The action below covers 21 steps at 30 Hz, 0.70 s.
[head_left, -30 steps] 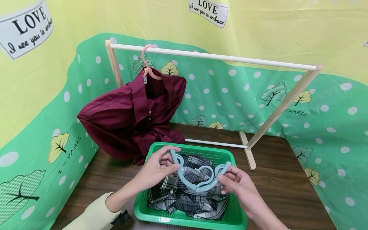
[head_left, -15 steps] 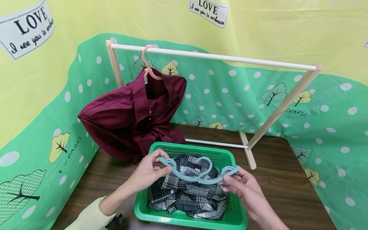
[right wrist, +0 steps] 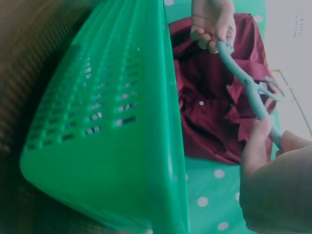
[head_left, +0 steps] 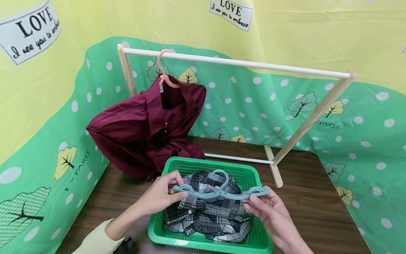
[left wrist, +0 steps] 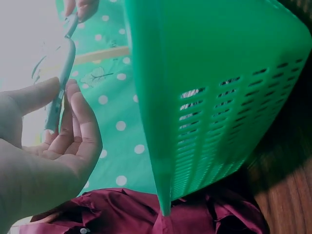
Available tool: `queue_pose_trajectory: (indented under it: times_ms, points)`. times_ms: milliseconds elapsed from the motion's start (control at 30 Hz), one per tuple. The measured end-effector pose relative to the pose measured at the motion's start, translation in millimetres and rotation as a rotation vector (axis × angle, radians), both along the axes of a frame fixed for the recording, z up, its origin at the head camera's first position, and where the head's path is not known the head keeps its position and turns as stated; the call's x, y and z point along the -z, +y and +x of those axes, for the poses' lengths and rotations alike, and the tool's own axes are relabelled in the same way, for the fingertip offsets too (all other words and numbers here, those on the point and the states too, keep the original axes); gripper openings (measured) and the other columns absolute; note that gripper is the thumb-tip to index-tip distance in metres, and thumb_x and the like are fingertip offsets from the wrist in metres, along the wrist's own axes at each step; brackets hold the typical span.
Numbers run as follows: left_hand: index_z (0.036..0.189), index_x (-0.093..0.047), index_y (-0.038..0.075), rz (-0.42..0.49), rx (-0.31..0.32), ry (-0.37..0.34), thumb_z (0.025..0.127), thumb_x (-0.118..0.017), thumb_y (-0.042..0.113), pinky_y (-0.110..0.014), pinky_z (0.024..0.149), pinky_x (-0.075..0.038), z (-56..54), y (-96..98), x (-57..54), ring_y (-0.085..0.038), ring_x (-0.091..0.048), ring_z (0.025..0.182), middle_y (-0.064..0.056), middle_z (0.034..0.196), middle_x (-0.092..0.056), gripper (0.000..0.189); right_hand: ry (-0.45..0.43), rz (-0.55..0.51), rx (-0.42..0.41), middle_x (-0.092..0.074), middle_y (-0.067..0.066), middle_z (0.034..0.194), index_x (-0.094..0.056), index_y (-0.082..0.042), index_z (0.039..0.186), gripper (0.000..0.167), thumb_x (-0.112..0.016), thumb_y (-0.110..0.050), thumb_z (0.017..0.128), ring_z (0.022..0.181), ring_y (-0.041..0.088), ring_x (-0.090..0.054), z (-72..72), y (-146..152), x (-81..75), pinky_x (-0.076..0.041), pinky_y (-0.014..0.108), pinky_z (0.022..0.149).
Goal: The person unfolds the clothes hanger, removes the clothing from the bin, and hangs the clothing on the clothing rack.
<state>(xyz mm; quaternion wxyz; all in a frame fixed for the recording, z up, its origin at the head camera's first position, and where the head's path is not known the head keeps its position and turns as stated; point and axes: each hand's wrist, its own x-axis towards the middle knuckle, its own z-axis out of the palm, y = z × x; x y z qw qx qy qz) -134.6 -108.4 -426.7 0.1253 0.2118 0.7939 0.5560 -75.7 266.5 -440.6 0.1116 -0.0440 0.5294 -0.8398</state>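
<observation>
A light blue folding hanger [head_left: 207, 194] is stretched nearly straight between both hands, its hook pointing up and away. My left hand [head_left: 161, 192] pinches one end between thumb and fingers, and my right hand [head_left: 268, 211] pinches the other. The left wrist view shows the left thumb pressed along the hanger arm [left wrist: 66, 73]. In the right wrist view the whole hanger [right wrist: 251, 92] spans hand to hand, above the basket's rim level. Below it, a crumpled black-and-white plaid shirt [head_left: 212, 222] lies in a green plastic basket [head_left: 264, 233].
Behind the basket stands a rack with a white rail [head_left: 234, 62] and wooden legs [head_left: 314, 118]. From its left end a dark red shirt [head_left: 139, 123] hangs on a pink hanger [head_left: 163, 68], its lower part heaped on the wooden table [head_left: 298, 176]. Patterned cloth [head_left: 247, 106] encloses the table.
The hanger's two arms have swung from a bent V shape to nearly straight. Both hands have moved slightly apart, the left outward to the left and the right outward to the right.
</observation>
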Motion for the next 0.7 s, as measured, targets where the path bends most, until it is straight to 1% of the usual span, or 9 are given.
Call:
queue_pose_trajectory:
  times_ms: [133,267,333,433,500,567,633,700]
  points:
    - [0.103,-0.063,0.007,0.017,0.013,-0.027,0.101,-0.085,0.01,-0.022,0.067,-0.042,1.2,-1.1,0.3,-0.006,-0.051,0.072,-0.001,0.096,-0.066,0.023,-0.021,-0.128,-0.061,-0.083,0.008,0.132,-0.069,-0.019,0.121,0.037,-0.044,0.008,0.117,0.125,0.021,-0.081,-0.2,0.0,2.4,-0.064,0.034,0.107]
    - [0.099,-0.062,0.007,0.04,0.022,-0.033,0.1,-0.085,0.007,-0.023,0.074,-0.049,3.1,0.4,1.9,-0.008,-0.062,0.082,-0.006,0.102,-0.07,0.023,-0.022,-0.188,-0.148,-0.08,0.009,0.14,-0.066,-0.016,0.122,0.035,-0.039,0.006,0.119,0.133,0.021,-0.078,-1.2,0.6,2.8,-0.061,0.034,0.113]
    - [0.098,-0.061,0.007,0.052,0.034,-0.032,0.099,-0.084,0.006,-0.022,0.074,-0.049,4.4,2.0,3.1,-0.008,-0.063,0.082,-0.007,0.103,-0.071,0.023,-0.031,-0.201,-0.189,-0.078,0.009,0.143,-0.064,-0.015,0.122,0.034,-0.038,0.006,0.119,0.136,0.021,-0.076,-1.4,0.2,2.9,-0.059,0.034,0.115]
    - [0.095,-0.061,0.008,0.042,0.041,-0.013,0.099,-0.085,0.005,-0.021,0.07,-0.045,5.7,5.4,6.1,-0.005,-0.056,0.076,-0.006,0.1,-0.072,0.024,-0.042,-0.183,-0.238,-0.076,0.009,0.144,-0.061,-0.016,0.12,0.032,-0.039,0.007,0.119,0.138,0.021,-0.075,-1.9,-1.3,3.2,-0.058,0.034,0.117]
    - [0.094,-0.061,0.009,0.036,0.033,-0.004,0.098,-0.085,0.005,-0.021,0.067,-0.041,6.1,7.3,8.5,-0.004,-0.049,0.073,-0.005,0.101,-0.072,0.025,-0.036,-0.142,-0.256,-0.075,0.007,0.14,-0.062,-0.017,0.117,0.031,-0.041,0.007,0.118,0.136,0.02,-0.076,-2.8,-2.3,3.1,-0.059,0.034,0.116]
    - [0.093,-0.061,0.01,0.023,0.018,0.006,0.098,-0.086,0.005,-0.02,0.067,-0.039,6.4,8.6,10.3,-0.004,-0.043,0.071,-0.004,0.099,-0.069,0.026,-0.018,-0.098,-0.269,-0.076,0.005,0.136,-0.063,-0.017,0.113,0.032,-0.043,0.008,0.117,0.133,0.019,-0.078,-3.7,-2.5,2.8,-0.06,0.033,0.114]
    - [0.096,-0.063,0.01,0.027,0.016,0.005,0.099,-0.085,0.004,-0.021,0.069,-0.042,6.5,9.2,11.5,-0.004,-0.049,0.074,-0.005,0.1,-0.071,0.023,-0.001,-0.064,-0.27,-0.078,0.004,0.132,-0.064,-0.018,0.111,0.033,-0.045,0.008,0.116,0.129,0.018,-0.079,-4.3,-1.9,2.6,-0.061,0.032,0.112]
    - [0.104,-0.065,0.009,0.024,0.031,0.02,0.101,-0.082,0.005,-0.021,0.074,-0.048,6.6,9.9,11.7,-0.004,-0.059,0.081,-0.007,0.102,-0.072,0.018,0.0,-0.032,-0.265,-0.081,0.003,0.128,-0.065,-0.018,0.111,0.03,-0.048,0.007,0.116,0.125,0.015,-0.081,-4.7,-1.6,2.7,-0.063,0.03,0.109]
